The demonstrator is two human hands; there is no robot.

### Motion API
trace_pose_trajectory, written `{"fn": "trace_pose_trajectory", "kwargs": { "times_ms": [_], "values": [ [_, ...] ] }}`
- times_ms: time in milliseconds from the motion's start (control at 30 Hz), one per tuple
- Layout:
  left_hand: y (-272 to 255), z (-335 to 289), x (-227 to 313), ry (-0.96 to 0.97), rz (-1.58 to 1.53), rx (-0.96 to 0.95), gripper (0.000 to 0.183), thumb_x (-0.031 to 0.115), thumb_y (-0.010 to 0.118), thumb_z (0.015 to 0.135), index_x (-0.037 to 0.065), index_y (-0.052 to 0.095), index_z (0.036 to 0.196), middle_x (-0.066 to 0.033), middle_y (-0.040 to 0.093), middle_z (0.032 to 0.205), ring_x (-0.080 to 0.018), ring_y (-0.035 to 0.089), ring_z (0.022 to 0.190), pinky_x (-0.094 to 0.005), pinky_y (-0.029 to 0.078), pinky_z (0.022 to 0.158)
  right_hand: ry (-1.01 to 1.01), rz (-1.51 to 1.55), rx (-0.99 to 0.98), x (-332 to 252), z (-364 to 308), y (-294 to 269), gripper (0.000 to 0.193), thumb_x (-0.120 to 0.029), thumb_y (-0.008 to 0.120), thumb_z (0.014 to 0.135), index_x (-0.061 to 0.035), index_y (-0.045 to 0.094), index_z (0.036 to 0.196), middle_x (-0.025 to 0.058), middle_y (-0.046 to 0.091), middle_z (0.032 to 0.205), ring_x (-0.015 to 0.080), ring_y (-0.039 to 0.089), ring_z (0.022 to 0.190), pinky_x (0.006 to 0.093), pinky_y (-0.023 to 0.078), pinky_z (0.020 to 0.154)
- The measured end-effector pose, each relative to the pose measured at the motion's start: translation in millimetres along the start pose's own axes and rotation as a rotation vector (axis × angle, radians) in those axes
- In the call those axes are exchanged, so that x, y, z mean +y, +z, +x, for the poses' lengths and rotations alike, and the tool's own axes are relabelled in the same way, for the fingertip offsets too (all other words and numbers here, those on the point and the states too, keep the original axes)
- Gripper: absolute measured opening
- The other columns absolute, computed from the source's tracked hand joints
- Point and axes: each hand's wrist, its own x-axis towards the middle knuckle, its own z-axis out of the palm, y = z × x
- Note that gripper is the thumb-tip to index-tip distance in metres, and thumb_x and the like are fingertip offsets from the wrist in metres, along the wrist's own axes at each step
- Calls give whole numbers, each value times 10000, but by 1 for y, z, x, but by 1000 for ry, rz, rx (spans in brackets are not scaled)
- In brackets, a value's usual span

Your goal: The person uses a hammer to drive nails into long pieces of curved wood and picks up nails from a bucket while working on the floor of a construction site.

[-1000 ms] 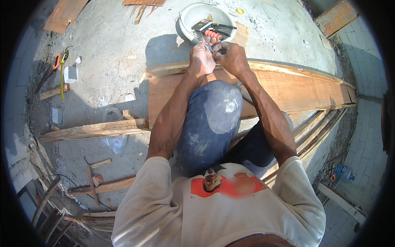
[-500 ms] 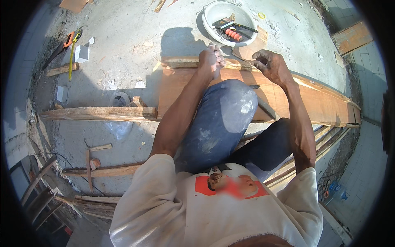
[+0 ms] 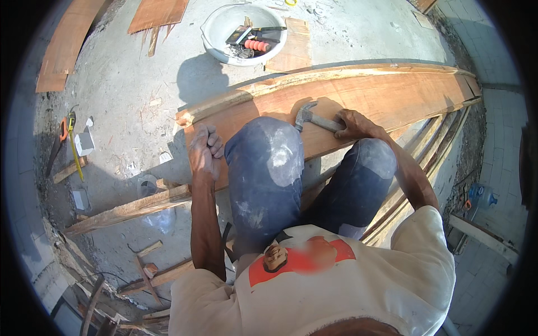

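A claw hammer (image 3: 317, 120) lies across the wide reddish-brown board (image 3: 386, 105), its metal head toward my raised knee. My right hand (image 3: 357, 124) is closed round the end of its handle. At the board's near left end, beside my knee, my left hand (image 3: 205, 150) is held with its fingers curled in. Whatever it may hold is hidden. A long pale timber strip (image 3: 269, 85) runs along the board's far edge.
A white bucket (image 3: 208, 43) of tools stands beyond the board, beside a plywood offcut (image 3: 294, 47). At the left lie a handsaw (image 3: 56, 147) and a yellow tape measure (image 3: 73, 147). A rough beam (image 3: 131, 210) sits left of the board; several timber strips (image 3: 417, 159) lie at right.
My left hand has moved left and nearer, away from the far strip. My right hand has come down to the hammer handle. The view has shifted, and the hammer's head now shows.
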Motion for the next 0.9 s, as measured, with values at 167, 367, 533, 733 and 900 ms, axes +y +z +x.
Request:
{"fn": "trace_pose_trajectory", "kwargs": {
  "times_ms": [167, 367, 533, 733, 900],
  "values": [
    [63, -19, 24, 157, -86, -235, 455, 487, 480, 1122, 134, 492, 836, 42, 327, 693, -67, 271, 576, -224, 253, 502, 132, -5, 74, 12, 3, 14, 467, -254, 717, 784, 42, 651, 1139, 270, 733, 1034, 390, 747, 973, 466, 594, 869],
    [175, -62, 40, 368, 266, -599, 545, 538, 423, 1122, 121, 397, 771, 28, 276, 657, -68, 234, 536, -227, 213, 466, -46, 25, 66, 24, -15, 20, 460, -293, 743, 815, -22, 674, 1179, 210, 746, 1065, 395, 735, 1026, 525, 591, 842],
    [209, -57, 16, 474, 710, -597, 510, 504, 461, 1117, 120, 403, 785, 14, 306, 680, -72, 278, 556, -240, 226, 485, 48, 127, 118, 49, -48, 19, 384, -344, 784, 819, -53, 710, 1058, 145, 756, 1011, 356, 742, 990, 457, 589, 832],
    [276, -96, 37, 240, 875, -284, 468, 442, 471, 1102, 131, 435, 755, 43, 340, 667, -75, 337, 558, -256, 256, 498, 307, 429, 342, 67, -209, -31, 377, -290, 745, 838, -83, 618, 1125, 147, 699, 812, 398, 714, 823, 500, 567, 742],
    [320, -168, 38, 44, 1053, -449, 439, 393, 452, 1116, 127, 519, 773, 48, 388, 651, -73, 392, 553, -252, 318, 503, 453, 709, 540, 9, -443, -114, 391, -312, 731, 858, -34, 612, 1106, 244, 713, 866, 438, 715, 897, 530, 558, 790]
  ]
}}
